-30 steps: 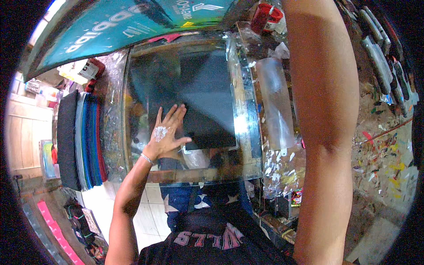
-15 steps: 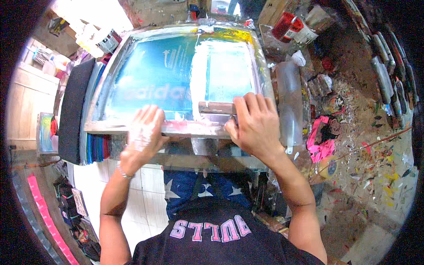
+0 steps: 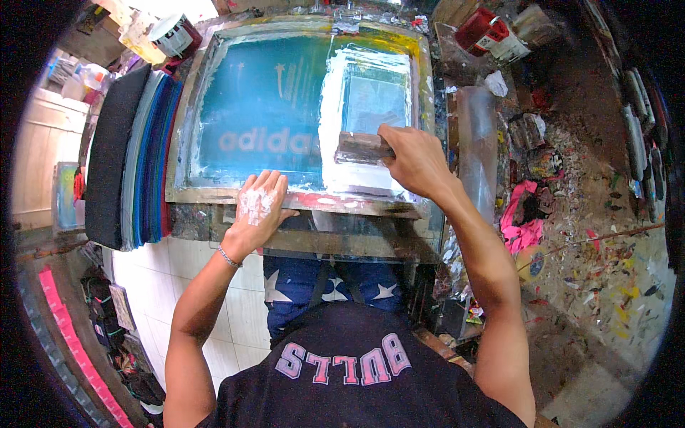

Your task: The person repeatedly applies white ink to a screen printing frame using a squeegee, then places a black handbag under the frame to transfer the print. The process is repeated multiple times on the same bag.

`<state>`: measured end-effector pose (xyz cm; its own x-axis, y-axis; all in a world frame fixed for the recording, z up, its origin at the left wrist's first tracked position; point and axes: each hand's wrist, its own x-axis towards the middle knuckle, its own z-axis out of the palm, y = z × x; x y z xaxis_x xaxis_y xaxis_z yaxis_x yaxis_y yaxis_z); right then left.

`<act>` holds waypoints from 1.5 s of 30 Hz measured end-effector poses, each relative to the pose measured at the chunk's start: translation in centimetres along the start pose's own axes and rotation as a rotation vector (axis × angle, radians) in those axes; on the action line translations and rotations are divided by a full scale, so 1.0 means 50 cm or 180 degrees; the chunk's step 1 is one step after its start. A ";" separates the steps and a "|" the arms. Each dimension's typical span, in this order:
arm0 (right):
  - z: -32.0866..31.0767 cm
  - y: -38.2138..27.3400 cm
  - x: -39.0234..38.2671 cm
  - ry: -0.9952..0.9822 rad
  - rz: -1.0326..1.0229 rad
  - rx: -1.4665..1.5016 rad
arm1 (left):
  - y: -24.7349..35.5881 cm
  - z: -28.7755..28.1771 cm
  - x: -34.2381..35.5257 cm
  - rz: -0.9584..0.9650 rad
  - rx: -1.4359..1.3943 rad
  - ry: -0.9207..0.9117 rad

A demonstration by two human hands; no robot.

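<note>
A screen-printing frame (image 3: pixel 180 165) with blue mesh lies flat in front of me. White ink (image 3: pixel 332 107) borders a rectangular stencil window on its right half. My right hand (image 3: pixel 417 160) is closed around the right end of a squeegee (image 3: pixel 357 148) with a worn, dark handle, which stands on the inked mesh near the window's near end. Its blade edge is hard to make out. My left hand (image 3: pixel 258 210), smeared with white on its back, grips the frame's near rail, fingers over the top and thumb along the front side.
A stack of dark and coloured fabric pieces (image 3: pixel 146 160) stands left of the frame. Paint tubs, one white (image 3: pixel 173 37) and one red (image 3: pixel 479 34), sit at the far corners. A clear plastic sheet (image 3: pixel 477 153) and a pink cloth (image 3: pixel 521 214) lie to the right, beside paint-spattered ground.
The squeegee and my right hand have moved away from the near rail, up the mesh. My left hand stays on the rail. The whole view has shifted slightly.
</note>
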<state>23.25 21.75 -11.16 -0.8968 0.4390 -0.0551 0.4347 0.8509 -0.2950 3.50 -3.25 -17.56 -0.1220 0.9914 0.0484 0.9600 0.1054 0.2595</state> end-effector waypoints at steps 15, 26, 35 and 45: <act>0.116 0.093 0.112 0.1708 -0.0352 -0.1135 | 0.005 -0.009 0.004 -0.0090 -0.0162 -0.0049; -0.026 0.191 0.347 0.0980 -0.0237 -0.0764 | 0.004 -0.012 0.007 -0.0342 -0.0382 -0.0201; 0.047 0.074 0.092 0.0474 -0.0203 -0.0747 | 0.003 -0.007 -0.001 -0.0246 -0.0352 -0.0016; 0.007 0.096 0.144 0.0348 0.0012 -0.0724 | 0.004 0.002 -0.006 -0.0235 -0.0439 0.0100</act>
<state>18.84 28.91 -13.31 -0.8861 0.4605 0.0513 0.4567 0.8867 -0.0721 3.74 -3.53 -17.64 -0.2007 0.9782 0.0540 0.9046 0.1639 0.3935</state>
